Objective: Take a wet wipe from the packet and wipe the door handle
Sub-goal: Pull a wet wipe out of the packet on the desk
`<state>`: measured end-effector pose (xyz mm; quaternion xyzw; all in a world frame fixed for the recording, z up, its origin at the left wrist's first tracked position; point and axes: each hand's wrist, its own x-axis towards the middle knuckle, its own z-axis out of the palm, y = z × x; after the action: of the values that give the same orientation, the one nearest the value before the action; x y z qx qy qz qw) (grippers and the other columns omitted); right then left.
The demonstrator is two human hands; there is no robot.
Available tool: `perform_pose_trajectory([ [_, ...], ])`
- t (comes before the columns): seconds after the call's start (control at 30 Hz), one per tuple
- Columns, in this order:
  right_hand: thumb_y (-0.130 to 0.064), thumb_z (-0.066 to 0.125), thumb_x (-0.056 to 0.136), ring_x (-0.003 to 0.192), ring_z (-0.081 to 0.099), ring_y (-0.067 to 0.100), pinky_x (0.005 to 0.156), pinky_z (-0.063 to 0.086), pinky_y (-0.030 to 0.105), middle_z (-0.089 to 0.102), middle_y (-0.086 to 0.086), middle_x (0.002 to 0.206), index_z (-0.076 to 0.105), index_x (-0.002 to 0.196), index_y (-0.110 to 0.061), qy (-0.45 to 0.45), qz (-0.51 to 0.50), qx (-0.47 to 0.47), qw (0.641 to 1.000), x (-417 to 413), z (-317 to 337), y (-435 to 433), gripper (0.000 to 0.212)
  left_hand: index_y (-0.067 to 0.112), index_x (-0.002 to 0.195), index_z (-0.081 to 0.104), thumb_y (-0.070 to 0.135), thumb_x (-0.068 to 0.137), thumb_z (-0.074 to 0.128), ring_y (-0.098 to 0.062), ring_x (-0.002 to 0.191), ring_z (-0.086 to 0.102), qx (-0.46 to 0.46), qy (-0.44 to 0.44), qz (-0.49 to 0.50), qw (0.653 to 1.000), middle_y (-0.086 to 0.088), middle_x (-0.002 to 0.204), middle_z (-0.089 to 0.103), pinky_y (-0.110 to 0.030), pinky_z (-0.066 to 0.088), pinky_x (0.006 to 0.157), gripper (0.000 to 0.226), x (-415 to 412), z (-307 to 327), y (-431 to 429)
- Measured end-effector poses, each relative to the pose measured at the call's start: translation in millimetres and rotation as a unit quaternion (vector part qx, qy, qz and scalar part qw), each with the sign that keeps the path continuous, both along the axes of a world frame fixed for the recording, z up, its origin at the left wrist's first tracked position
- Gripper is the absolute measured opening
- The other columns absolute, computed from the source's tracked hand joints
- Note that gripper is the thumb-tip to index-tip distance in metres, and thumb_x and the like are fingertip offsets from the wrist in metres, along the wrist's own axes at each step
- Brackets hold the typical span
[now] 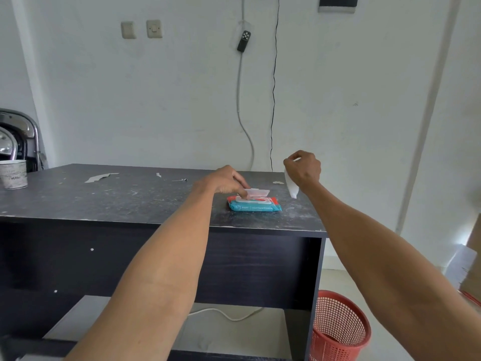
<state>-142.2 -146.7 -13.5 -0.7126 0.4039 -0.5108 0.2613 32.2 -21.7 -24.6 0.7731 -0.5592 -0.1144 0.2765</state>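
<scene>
White and limp, the wipe [291,185] is hanging from my right hand [303,166], fingers pinched on its top, above the desk [104,199] just right of the packet [254,204]. So the taking looks done. My left hand [223,182] is resting on the packet's lid [256,192], fingertips touching it. Wiping is remaining; no door handle is showing. A cup [13,174] is sitting far left, a red basket [338,327] on the floor.
</scene>
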Motion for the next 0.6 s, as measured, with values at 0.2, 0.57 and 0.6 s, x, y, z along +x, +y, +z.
perform_pose_trajectory([
  [0.2,-0.011,0.067,0.081,0.080,0.056,0.022,0.072,0.053,0.033,0.066,0.008,0.087,0.075,0.086,-0.007,0.084,0.098,0.040,0.991,12.0,-9.0,2.5,0.011,0.027,0.090,0.080,0.033,0.069,0.085,-0.017,0.112,0.055,0.014,-0.002,-0.002,1.000,0.008,0.103,0.072,-0.040,0.043,0.100,0.022,0.9,-4.5,2.5],
  [0.57,-0.023,0.079,0.078,0.088,0.055,0.020,0.059,0.045,0.021,0.066,0.007,0.094,0.075,0.091,-0.010,0.158,0.164,0.052,0.972,15.7,-13.5,10.7,0.019,0.017,0.105,0.077,0.031,0.079,0.078,-0.019,0.097,0.062,0.021,0.003,0.023,1.000,-0.003,0.102,0.073,-0.031,0.049,0.078,0.030,-2.9,-7.8,3.8],
  [0.6,-0.024,0.080,0.077,0.087,0.056,0.019,0.055,0.043,0.020,0.066,0.006,0.092,0.075,0.090,-0.010,0.155,0.164,0.055,0.973,15.1,-14.4,11.0,0.020,0.015,0.105,0.077,0.028,0.079,0.078,-0.018,0.094,0.062,0.017,0.002,0.021,1.000,-0.003,0.100,0.073,-0.030,0.048,0.075,0.029,-3.4,-7.8,4.1],
])
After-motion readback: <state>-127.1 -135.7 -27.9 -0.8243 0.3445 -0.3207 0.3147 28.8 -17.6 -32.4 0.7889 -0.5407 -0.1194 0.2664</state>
